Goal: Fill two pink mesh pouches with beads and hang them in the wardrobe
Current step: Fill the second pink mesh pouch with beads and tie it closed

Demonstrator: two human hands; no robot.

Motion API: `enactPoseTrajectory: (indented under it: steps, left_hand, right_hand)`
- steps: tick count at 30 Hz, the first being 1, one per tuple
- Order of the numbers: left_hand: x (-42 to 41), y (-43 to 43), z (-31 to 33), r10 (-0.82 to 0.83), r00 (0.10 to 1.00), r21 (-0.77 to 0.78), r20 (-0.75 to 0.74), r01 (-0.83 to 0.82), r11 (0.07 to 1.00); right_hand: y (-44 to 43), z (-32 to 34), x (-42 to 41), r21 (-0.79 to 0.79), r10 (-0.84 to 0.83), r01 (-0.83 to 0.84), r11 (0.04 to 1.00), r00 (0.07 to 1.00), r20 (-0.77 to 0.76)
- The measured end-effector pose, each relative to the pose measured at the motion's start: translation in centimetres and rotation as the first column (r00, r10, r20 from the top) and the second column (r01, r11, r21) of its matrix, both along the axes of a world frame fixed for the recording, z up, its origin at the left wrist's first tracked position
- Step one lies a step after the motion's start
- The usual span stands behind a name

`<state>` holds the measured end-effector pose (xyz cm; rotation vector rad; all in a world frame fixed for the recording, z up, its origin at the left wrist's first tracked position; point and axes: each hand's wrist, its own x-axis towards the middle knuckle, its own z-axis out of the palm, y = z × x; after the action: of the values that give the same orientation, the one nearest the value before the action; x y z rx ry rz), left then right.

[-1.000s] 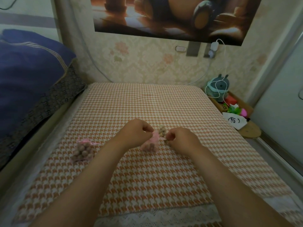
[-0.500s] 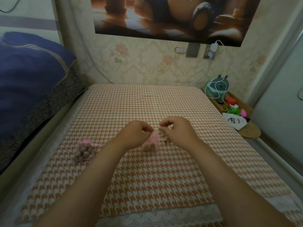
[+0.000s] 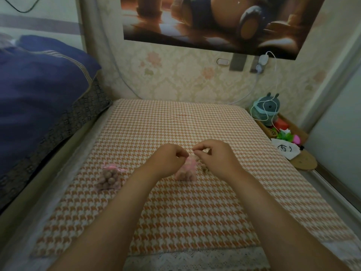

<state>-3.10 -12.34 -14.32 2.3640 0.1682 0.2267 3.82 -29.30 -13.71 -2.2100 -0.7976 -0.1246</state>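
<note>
One bead-full pouch [image 3: 110, 177] lies on the desk [image 3: 175, 222]. The left hand [image 3: 170, 159] pinches the second pouch [image 3: 186, 170], part-filled. The right hand [image 3: 216, 157] is pinched above it — holding a bead, I cannot tell. Hanging both remains.

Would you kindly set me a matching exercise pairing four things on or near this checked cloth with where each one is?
Things:
1. filled pouch
2. middle pouch
3. loose beads
4. plush toy

Places:
A. off the cloth, far right
B. gripped at its top by the left hand
C. lying alone, left of both arms
D. on the cloth beside the right hand

Pairs: 1-C, 2-B, 3-D, 4-A.
</note>
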Motion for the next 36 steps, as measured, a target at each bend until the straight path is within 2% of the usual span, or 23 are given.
enactPoseTrajectory:
  steps: [2,6,9,12,15,19,23,26,29,33,36]
  left_hand:
    - [0.2,0.0,-0.1,0.004,1.000,-0.001,-0.003,-0.004,1.000]
    - [0.6,-0.1,-0.5,-0.001,1.000,0.012,-0.005,0.001,1.000]
    - [0.7,-0.1,-0.6,-0.010,1.000,0.024,-0.003,0.010,1.000]
    - [0.7,-0.1,-0.6,-0.006,1.000,0.032,-0.007,0.006,0.999]
    - [0.8,-0.3,-0.6,-0.014,1.000,0.047,-0.003,0.014,0.999]
    - [0.8,-0.4,-0.8,-0.024,0.999,0.048,-0.034,0.026,0.999]
    - [0.7,-0.5,-0.9,-0.023,0.999,0.033,-0.037,0.024,0.999]
    - [0.6,-0.5,-0.8,-0.020,0.999,0.027,-0.039,0.022,0.999]
    - [0.5,-0.4,-0.8,-0.021,0.999,0.026,-0.039,0.022,0.999]
    - [0.5,-0.3,-0.8,-0.022,0.999,0.028,-0.029,0.023,0.999]
    - [0.2,-0.3,-0.8,-0.033,0.999,0.016,-0.025,0.033,0.999]
  right_hand:
    - [-0.6,-0.7,0.8,-0.030,-0.062,0.062,0.998,0.998,-0.017]
    - [-1.9,-2.6,2.2,-0.249,-0.151,0.132,0.959,0.987,-0.056]
    - [-2.3,-3.8,3.0,-0.338,-0.193,0.157,0.928,0.979,-0.073]
    - [-2.3,-4.1,3.0,-0.390,-0.203,0.163,0.906,0.977,-0.063]
    - [-1.9,-4.1,2.7,-0.440,-0.182,0.167,0.883,0.983,0.008]
    - [-1.6,-4.2,2.4,-0.470,-0.169,0.181,0.864,0.983,0.069]
    - [-1.5,-4.0,2.2,-0.469,-0.181,0.173,0.866,0.983,0.028]
    - [-1.6,-3.1,2.1,-0.417,-0.193,0.174,0.892,0.981,-0.003]
    - [-1.6,-1.9,1.8,-0.358,-0.146,0.151,0.922,0.988,0.041]
    - [-1.1,-2.9,1.0,-0.471,-0.046,0.091,0.877,0.993,0.107]
    - [-0.8,-3.9,0.8,-0.545,-0.018,0.070,0.835,0.995,0.101]
